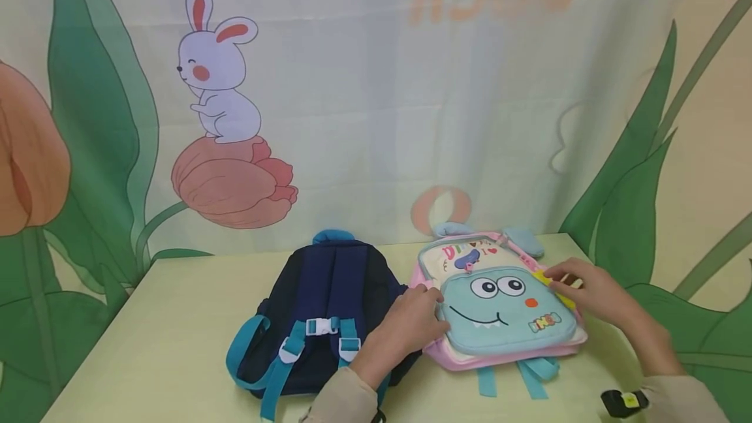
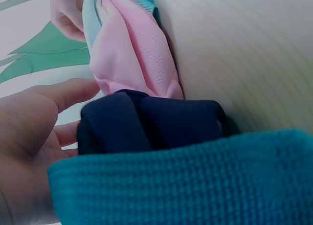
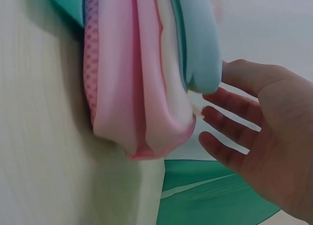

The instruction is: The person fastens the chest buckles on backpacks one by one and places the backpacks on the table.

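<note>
A small backpack [image 1: 499, 318] with a light-blue cartoon-face front pocket, cream panel and pink sides lies face up on the table. My left hand [image 1: 408, 322] is at its left edge, and in the left wrist view an outstretched finger [image 2: 73, 92] reaches the pink side. At the upper right edge, by a yellow trim [image 1: 555, 289], is my right hand [image 1: 593, 289]. In the right wrist view its loosely bent fingers [image 3: 227, 100] meet the edge of the light-blue pocket [image 3: 200, 44]. A navy backpack [image 1: 329, 279] lies straps up, partly behind my left forearm.
The pale yellow table [image 1: 194, 318] reaches back to a printed curtain [image 1: 352, 83] with a rabbit and tulips. Teal straps [image 1: 249, 351] with white buckles loop from the navy backpack. Light-blue straps [image 1: 531, 377] stick out below the pink one. A black wristband [image 1: 624, 403] is on my right wrist.
</note>
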Motion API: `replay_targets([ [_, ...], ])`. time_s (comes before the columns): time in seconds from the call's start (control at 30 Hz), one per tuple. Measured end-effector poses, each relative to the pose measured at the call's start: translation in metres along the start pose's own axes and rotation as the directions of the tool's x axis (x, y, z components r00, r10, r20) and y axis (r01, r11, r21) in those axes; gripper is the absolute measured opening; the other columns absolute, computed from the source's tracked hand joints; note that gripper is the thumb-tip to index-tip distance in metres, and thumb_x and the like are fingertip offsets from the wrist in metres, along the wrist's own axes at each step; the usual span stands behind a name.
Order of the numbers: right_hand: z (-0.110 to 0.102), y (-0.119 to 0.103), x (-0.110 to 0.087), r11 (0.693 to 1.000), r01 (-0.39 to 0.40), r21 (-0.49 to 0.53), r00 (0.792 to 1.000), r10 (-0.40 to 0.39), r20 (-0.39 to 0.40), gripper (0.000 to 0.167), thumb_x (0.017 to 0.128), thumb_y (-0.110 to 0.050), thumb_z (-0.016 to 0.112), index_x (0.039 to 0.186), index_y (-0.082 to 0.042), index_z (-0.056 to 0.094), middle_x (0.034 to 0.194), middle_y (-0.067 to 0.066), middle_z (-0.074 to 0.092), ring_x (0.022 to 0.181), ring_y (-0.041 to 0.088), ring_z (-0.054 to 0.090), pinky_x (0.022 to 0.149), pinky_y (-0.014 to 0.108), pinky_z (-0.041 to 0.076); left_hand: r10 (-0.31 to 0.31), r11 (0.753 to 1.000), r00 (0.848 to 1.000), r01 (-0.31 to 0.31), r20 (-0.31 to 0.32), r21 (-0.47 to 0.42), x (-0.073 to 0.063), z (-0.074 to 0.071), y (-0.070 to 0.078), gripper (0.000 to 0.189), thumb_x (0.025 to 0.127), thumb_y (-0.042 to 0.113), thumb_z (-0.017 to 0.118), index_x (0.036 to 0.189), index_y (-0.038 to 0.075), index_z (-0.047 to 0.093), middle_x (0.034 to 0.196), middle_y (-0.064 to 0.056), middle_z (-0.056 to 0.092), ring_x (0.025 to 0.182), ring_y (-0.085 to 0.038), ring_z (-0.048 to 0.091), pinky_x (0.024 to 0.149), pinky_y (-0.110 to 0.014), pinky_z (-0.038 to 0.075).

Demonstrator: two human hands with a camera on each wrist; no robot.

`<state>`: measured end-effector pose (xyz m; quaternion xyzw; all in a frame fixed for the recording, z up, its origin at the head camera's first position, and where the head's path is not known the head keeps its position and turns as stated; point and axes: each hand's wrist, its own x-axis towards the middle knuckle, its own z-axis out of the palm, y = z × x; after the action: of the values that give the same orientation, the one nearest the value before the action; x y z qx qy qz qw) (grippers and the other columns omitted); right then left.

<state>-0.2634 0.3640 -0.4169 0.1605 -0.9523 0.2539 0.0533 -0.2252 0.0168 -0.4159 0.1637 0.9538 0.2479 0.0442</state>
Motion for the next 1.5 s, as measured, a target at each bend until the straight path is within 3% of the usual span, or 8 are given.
replay_targets([
  [0.17,0.000,0.008,-0.003,1.000,-0.012,-0.014,1.000,0.012,0.008,0.034,0.096,-0.029,0.066,0.121,-0.007,0.067,0.115,0.013,0.060,0.096,0.025,0.055,0.069,0.029,0.046,0.007,0.998,1.000,-0.005,-0.023,0.060,0.000,0.003,-0.001,0.042,0.083,0.032,0.077,0.119,0.011,0.069,0.098,-0.002,0.061,0.081,-0.014,0.050,0.071,-0.027,0.044],
  [0.33,0.000,0.016,-0.007,1.000,-0.015,0.024,0.997,0.013,0.072,0.044,0.097,-0.032,0.063,0.130,-0.003,0.060,0.127,0.021,0.055,0.102,0.030,0.057,0.073,0.029,0.049,0.019,0.991,0.999,-0.015,-0.027,0.132,0.000,0.007,0.000,0.043,0.084,0.035,0.076,0.121,0.014,0.069,0.099,-0.003,0.062,0.082,-0.015,0.049,0.071,-0.028,0.042],
  [0.53,-0.002,0.022,-0.009,0.993,-0.057,0.100,0.987,0.041,0.156,0.053,0.101,-0.035,0.057,0.141,-0.001,0.049,0.136,0.026,0.053,0.104,0.025,0.060,0.075,0.027,0.051,0.025,0.983,1.000,-0.025,0.002,0.179,0.003,0.008,0.004,0.044,0.086,0.037,0.075,0.124,0.017,0.069,0.101,-0.002,0.064,0.086,-0.015,0.049,0.080,-0.031,0.042],
  [0.67,0.001,0.029,-0.008,0.982,-0.104,0.160,0.972,0.066,0.224,0.055,0.102,-0.034,0.054,0.146,-0.002,0.042,0.138,0.031,0.049,0.105,0.033,0.062,0.074,0.032,0.052,0.059,0.969,0.998,-0.059,0.005,0.238,0.005,0.010,0.006,0.039,0.087,0.037,0.074,0.121,0.016,0.070,0.095,-0.001,0.065,0.083,-0.016,0.049,0.080,-0.033,0.041],
  [0.8,0.004,0.034,-0.008,0.980,-0.079,0.181,0.974,0.037,0.226,0.053,0.103,-0.029,0.053,0.146,-0.001,0.041,0.138,0.030,0.049,0.112,0.038,0.059,0.075,0.031,0.052,0.092,0.952,0.996,-0.087,-0.003,0.293,0.006,0.013,0.007,0.035,0.088,0.037,0.074,0.116,0.016,0.072,0.090,0.000,0.065,0.079,-0.016,0.049,0.078,-0.033,0.041],
  [1.07,0.004,0.036,-0.007,0.984,-0.026,0.174,0.984,-0.006,0.180,0.048,0.102,-0.023,0.056,0.143,0.000,0.046,0.137,0.028,0.052,0.106,0.029,0.061,0.074,0.025,0.052,0.123,0.930,0.992,-0.104,-0.031,0.353,0.007,0.020,0.010,0.030,0.090,0.037,0.072,0.110,0.015,0.071,0.088,-0.001,0.064,0.080,-0.017,0.052,0.078,-0.033,0.042],
  [1.27,0.003,0.034,-0.012,0.978,-0.034,0.205,0.983,-0.005,0.186,0.048,0.102,-0.024,0.056,0.143,0.000,0.047,0.135,0.027,0.052,0.098,0.018,0.062,0.074,0.025,0.052,0.122,0.923,0.992,-0.107,-0.019,0.370,0.006,0.024,0.011,0.029,0.090,0.037,0.072,0.108,0.015,0.070,0.089,-0.001,0.064,0.082,-0.017,0.055,0.084,-0.033,0.047],
  [1.5,-0.004,0.028,-0.015,0.980,-0.053,0.192,0.986,0.021,0.168,0.049,0.103,-0.028,0.055,0.143,-0.003,0.047,0.133,0.027,0.053,0.090,0.005,0.062,0.072,0.026,0.052,0.108,0.941,0.994,-0.100,-0.005,0.324,0.004,0.029,0.015,0.030,0.090,0.034,0.073,0.110,0.012,0.069,0.094,-0.003,0.063,0.085,-0.017,0.055,0.080,-0.028,0.050],
])
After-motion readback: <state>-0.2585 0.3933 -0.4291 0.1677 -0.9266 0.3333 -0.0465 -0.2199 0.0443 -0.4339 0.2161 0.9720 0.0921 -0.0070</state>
